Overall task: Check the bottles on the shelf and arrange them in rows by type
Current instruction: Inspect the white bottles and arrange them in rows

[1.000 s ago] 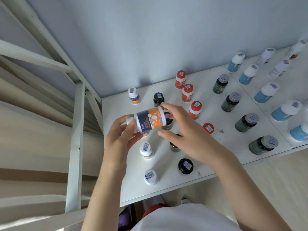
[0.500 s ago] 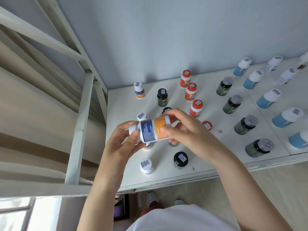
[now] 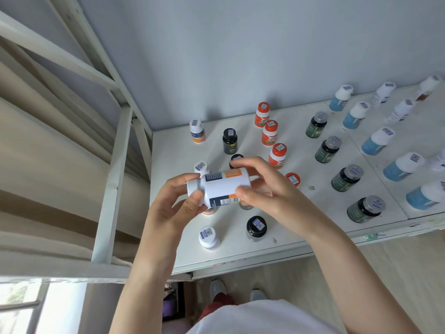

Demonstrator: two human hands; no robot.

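Head view: both your hands, left hand point(image 3: 168, 208) and right hand point(image 3: 269, 189), hold the white bottle point(image 3: 222, 188) tight; read its label, then stand it with the matching white-capped bottles point(image 3: 209, 237).

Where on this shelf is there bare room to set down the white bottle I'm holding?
Bare patch along the shelf left edge, beside the white-capped bottles. Another strip lies between the red-capped row and the dark green row. It is crowded under both hands and among the blue bottles at right.

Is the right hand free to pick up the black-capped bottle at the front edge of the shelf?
Probably not yet. The right hand and left hand both hold the white bottle sideways. The black-capped bottle stands uncovered just below, so once released the way looks open.
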